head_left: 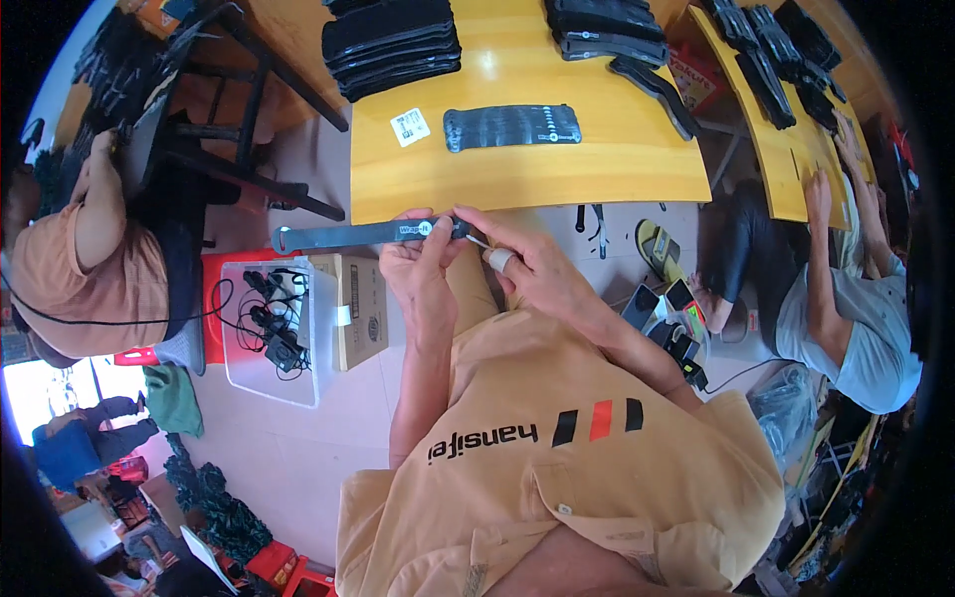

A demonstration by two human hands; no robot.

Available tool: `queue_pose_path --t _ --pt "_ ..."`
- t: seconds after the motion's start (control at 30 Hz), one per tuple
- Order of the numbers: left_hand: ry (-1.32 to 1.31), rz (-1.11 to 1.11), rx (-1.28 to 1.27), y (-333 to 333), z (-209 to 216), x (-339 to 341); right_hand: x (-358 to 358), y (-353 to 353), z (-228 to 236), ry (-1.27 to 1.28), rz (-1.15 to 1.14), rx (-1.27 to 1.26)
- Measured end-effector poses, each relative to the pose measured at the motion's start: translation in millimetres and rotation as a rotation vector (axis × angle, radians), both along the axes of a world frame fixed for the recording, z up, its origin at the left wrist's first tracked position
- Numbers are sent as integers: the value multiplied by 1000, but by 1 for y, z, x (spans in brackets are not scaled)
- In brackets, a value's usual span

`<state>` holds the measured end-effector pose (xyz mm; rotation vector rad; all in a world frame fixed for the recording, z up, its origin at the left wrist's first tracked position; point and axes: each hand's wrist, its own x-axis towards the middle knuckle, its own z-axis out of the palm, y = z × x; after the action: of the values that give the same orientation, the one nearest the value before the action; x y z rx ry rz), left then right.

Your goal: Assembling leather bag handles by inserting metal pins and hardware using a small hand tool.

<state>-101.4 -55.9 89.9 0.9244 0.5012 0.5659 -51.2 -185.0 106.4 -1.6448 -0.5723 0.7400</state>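
A dark strap (338, 236) with a ring-shaped end on the left and a pale print near its right end is held out level before my body, just off the table's near edge. My left hand (420, 267) is closed on its printed part, thumb on top. At the strap's right end, my right hand (532, 261) pinches the tip. One of its fingers wears a white wrap (499, 259), and a thin metallic piece shows by that finger, too small to name. On the table lies a flat row of dark straps (509, 127) beside a white label sheet (409, 127).
The yellow table (448, 184) bears stacks of black straps (390, 45) and more straps (609, 28) farther back. A clear bin of cables (320, 373) and a cardboard box (360, 310) stand at my left. Co-workers sit on both sides; a slipper (657, 244) shows under the table.
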Motion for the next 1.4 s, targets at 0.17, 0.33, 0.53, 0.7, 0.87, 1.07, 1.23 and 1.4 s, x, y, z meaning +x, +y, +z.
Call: queue_pose_path --t 0.17,0.33,0.53,0.7,0.87,1.07,1.23,1.4 --pt "26 26 38 0 0 1 3 4 -11 -182 -31 24" --pt "43 46 108 -4 -7 -1 1 3 -16 -34 -30 7" --pt "43 48 112 -5 -7 -1 -2 8 -25 -192 -107 78" --pt "71 2 31 2 -12 -3 -4 6 -28 -212 -112 66" --pt "78 -82 -104 7 -19 -2 -3 4 -17 -166 -90 5" --pt "205 -223 -93 5 -19 -2 -5 5 -29 -171 -121 12" --pt "207 -208 -105 3 -22 -1 -10 5 -25 -570 -181 -145" --pt "248 -126 -37 -9 -22 4 -7 6 -46 -499 -239 -8"
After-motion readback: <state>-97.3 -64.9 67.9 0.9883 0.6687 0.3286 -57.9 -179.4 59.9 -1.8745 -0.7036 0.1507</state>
